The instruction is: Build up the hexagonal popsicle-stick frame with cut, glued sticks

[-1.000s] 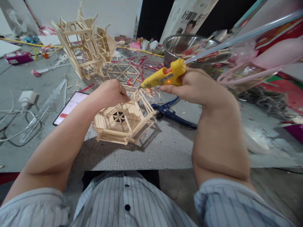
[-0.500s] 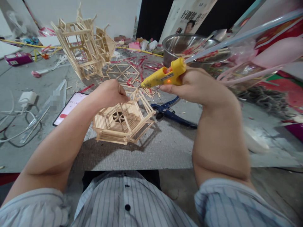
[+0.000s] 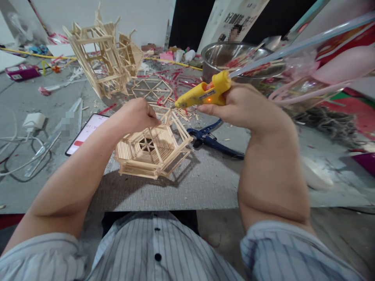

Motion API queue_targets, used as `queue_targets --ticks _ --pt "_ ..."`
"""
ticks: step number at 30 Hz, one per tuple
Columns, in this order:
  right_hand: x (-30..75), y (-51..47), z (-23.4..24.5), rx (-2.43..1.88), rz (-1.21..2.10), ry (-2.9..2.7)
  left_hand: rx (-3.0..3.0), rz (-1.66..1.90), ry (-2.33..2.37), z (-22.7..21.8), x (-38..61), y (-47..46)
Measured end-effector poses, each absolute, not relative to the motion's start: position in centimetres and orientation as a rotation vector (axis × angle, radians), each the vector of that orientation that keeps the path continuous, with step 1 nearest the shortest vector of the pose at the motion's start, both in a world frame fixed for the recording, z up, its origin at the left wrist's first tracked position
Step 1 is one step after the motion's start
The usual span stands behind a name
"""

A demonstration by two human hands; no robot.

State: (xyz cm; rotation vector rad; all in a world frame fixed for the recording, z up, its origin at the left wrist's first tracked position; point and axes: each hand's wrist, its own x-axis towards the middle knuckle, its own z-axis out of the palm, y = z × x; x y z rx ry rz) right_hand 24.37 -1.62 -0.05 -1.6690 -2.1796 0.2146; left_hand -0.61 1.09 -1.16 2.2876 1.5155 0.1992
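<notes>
My right hand (image 3: 238,102) is wrapped round a yellow hot glue gun (image 3: 202,95) with a small orange light on its side and a long clear glue stick in its back. The gun's nozzle points left, close to the far rim of a six-sided frame of wooden sticks (image 3: 172,156). My left hand (image 3: 139,113) is pinched over that frame, its fingertips on a thin wooden stick (image 3: 156,147) that slants down to the near rim. Part of the frame's far left side is hidden behind my left hand.
Behind stands a taller stick structure (image 3: 101,58), with a flat stick lattice (image 3: 152,90) beside it. Blue pliers (image 3: 211,140) lie to the right of the frame, a phone (image 3: 88,134) to the left. A steel bowl (image 3: 213,58) and a white charger (image 3: 34,121) are farther out.
</notes>
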Motion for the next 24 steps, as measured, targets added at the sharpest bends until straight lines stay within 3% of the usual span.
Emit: queue_targets --ticks 24 --pt "24.37 -1.72 0.32 -1.713 0.221 -2.194 2.28 0.223 1.486 -1.25 -0.79 1.2"
